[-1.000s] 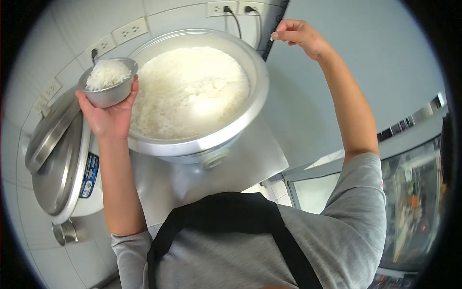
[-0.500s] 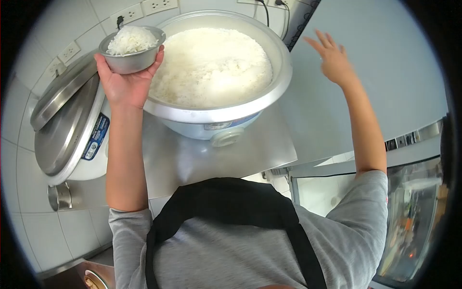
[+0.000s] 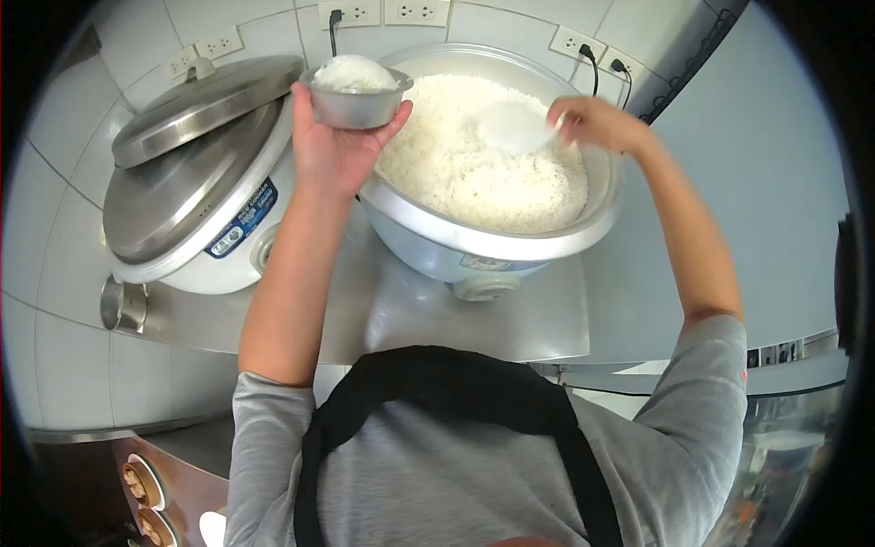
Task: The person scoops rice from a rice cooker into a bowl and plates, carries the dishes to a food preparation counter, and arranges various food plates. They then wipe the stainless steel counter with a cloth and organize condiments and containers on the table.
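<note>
My left hand is closed around a small metal bowl, held up from below at the left rim of the big rice cooker. A rounded mound of cooked white rice rises above the bowl's edge. In my right hand, over the cooker's right side, is a white rice paddle, smeared by motion. Its broad blade hangs over the cooked rice that fills the open rice cooker.
A second rice cooker with a metal lid stands at left, another lid leaning on top. A metal cup is beside it. Outlets with plugs line the tiled wall. A grey panel borders the right.
My right hand has come from the grey panel to over the cooker and now holds the paddle. The rice in the bowl looks smoother and rounder. The camera view has shifted left.
</note>
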